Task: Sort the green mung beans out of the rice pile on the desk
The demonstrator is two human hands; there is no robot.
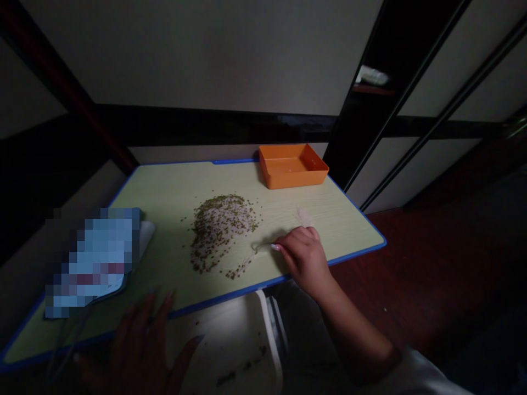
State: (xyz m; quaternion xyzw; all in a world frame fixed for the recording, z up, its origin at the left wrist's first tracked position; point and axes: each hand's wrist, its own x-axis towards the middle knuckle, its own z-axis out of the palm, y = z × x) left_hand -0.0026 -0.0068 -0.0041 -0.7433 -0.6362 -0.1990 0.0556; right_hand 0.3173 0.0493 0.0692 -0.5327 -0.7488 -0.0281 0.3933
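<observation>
I had my right hand pinching a slim utensil beside the mixed bean-and-grain heap, my left hand spread open at the tabletop's near edge.

And here's the tabletop, pale and faintly wood-grained, a smooth matt look; the open box looks like smooth orange plastic; the dark red floor shows a dull sheen.

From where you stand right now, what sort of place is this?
Probably a room in a home, perhaps a bedroom: tall pale panels resemble wardrobe doors, the floor is dark red, and there's a blue-edged table.
</observation>
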